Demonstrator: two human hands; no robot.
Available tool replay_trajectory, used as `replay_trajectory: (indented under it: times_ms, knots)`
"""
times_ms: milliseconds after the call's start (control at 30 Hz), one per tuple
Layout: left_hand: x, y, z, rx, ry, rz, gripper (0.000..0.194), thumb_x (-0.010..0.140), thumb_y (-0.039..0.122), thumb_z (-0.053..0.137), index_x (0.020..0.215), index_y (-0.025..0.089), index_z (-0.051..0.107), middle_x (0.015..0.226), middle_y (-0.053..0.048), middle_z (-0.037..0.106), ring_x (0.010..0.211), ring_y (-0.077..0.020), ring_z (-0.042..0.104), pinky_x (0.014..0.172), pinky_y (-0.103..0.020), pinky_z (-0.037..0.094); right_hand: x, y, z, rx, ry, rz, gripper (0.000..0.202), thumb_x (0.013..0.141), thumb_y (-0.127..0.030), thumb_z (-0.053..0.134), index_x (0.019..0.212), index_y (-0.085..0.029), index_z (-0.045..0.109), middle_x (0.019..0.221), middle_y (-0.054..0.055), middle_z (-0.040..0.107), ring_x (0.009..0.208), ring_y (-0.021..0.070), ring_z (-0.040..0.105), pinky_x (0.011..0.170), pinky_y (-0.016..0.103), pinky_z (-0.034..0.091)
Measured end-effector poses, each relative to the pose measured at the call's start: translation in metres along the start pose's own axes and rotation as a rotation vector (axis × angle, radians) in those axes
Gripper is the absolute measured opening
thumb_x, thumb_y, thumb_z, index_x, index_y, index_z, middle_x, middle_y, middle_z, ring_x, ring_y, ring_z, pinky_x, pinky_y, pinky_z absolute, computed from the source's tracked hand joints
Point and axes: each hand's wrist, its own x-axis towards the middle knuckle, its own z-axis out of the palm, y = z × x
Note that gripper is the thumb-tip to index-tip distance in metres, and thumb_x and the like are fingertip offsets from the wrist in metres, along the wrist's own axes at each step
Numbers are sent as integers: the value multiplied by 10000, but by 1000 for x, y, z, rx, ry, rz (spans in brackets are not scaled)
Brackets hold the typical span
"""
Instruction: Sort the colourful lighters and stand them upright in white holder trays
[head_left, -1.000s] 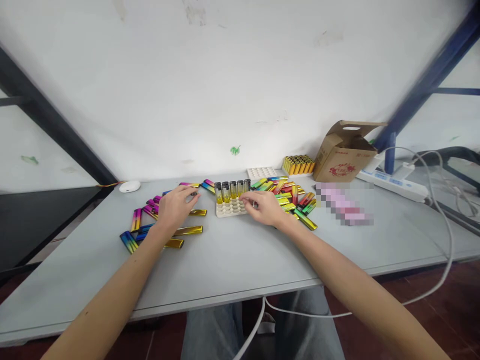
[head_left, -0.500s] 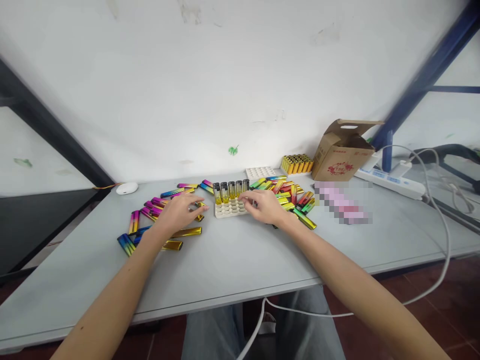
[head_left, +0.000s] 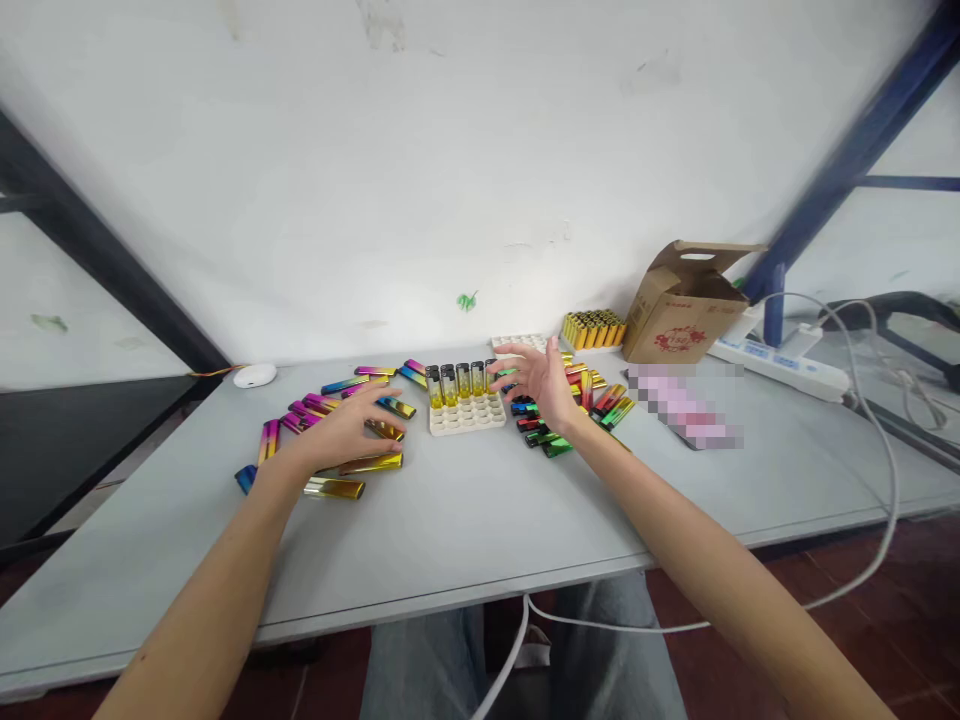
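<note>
A white tray with round holes (head_left: 466,420) lies in the middle of the table. Several yellow-and-black lighters (head_left: 463,382) stand upright in its back rows, while its front holes show bare. My left hand (head_left: 345,430) hovers open, fingers spread, over the left pile of shiny coloured lighters (head_left: 371,463). To the right of the tray, my right hand (head_left: 541,385) is raised with its fingers apart and nothing in it. Beneath and beside it lies another loose pile of red, green and gold lighters (head_left: 611,405), partly hidden by the hand.
At the back stand a second white tray (head_left: 517,341) and one filled with yellow lighters (head_left: 595,329). An open cardboard box (head_left: 682,315), a power strip (head_left: 784,365) and a blurred pink item (head_left: 686,405) are on the right. A white case (head_left: 254,376) sits back left.
My right hand has lifted off the tray's right side and opened, turning upright. My left hand has shifted slightly left and its fingers have spread wider.
</note>
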Motion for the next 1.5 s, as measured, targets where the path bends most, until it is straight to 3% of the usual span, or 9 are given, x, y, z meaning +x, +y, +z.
replay_trajectory:
  times_ms: [200,333,533,600,733,900,1200,1367,1500]
  knots:
    - [8,-3,6,-12,265,162,311,797,544,634,801,256,752,1170,-55,652,1187,-287,544,1015,-440,456,-1,-7,-1,224,5,117,786,865,-763,130,1016,-196,653,947,99,701,743,202,664,579,294,490]
    - [7,12,3,-61,542,229,235,817,459,656,842,240,740,1146,-62,642,1091,-252,609,951,-415,518,-2,-9,-4,328,-74,170,830,858,-770,88,1052,-204,663,986,103,706,810,217,662,627,320,504]
    - [11,57,-8,-192,1005,245,213,783,366,728,929,211,727,1199,-76,578,887,-182,651,814,-396,583,-4,-8,0,332,-440,379,833,865,-770,144,1129,-164,651,1187,132,661,1008,235,642,840,363,512]
    - [16,70,-5,-145,1068,286,214,781,350,735,947,217,722,1159,-73,591,878,-176,645,779,-378,583,-6,-5,6,308,-550,432,783,888,-741,194,1139,-153,647,1237,138,639,1057,231,628,888,360,498]
    - [24,91,15,55,1043,529,204,782,274,741,982,260,700,1023,-56,647,943,-199,633,803,-379,556,-10,5,20,357,-627,456,658,903,-687,336,1110,-145,647,1204,144,648,1055,224,630,903,368,501]
    - [23,105,36,188,1048,735,297,762,153,743,1025,268,665,1037,-52,662,1018,-215,611,817,-381,539,-15,12,34,463,-545,382,375,871,-512,595,1005,-168,656,974,76,694,896,163,646,876,330,507]
    - [24,70,30,181,1028,439,179,821,220,656,999,204,657,1044,-106,634,982,-226,614,871,-410,511,-11,0,28,434,-106,222,215,788,-293,685,977,-213,618,817,-3,633,816,151,636,792,318,520]
    - [27,56,33,57,957,256,129,874,211,542,921,187,660,961,-89,636,947,-210,602,877,-394,498,-9,-3,22,481,-73,253,158,718,-211,619,871,-205,579,731,-39,515,576,84,488,502,204,398]
    - [29,54,37,24,924,235,147,883,219,518,895,182,660,942,-83,643,921,-205,606,860,-387,498,-8,-2,20,444,-84,288,187,780,-356,631,870,-204,572,686,-53,472,483,60,385,418,195,280]
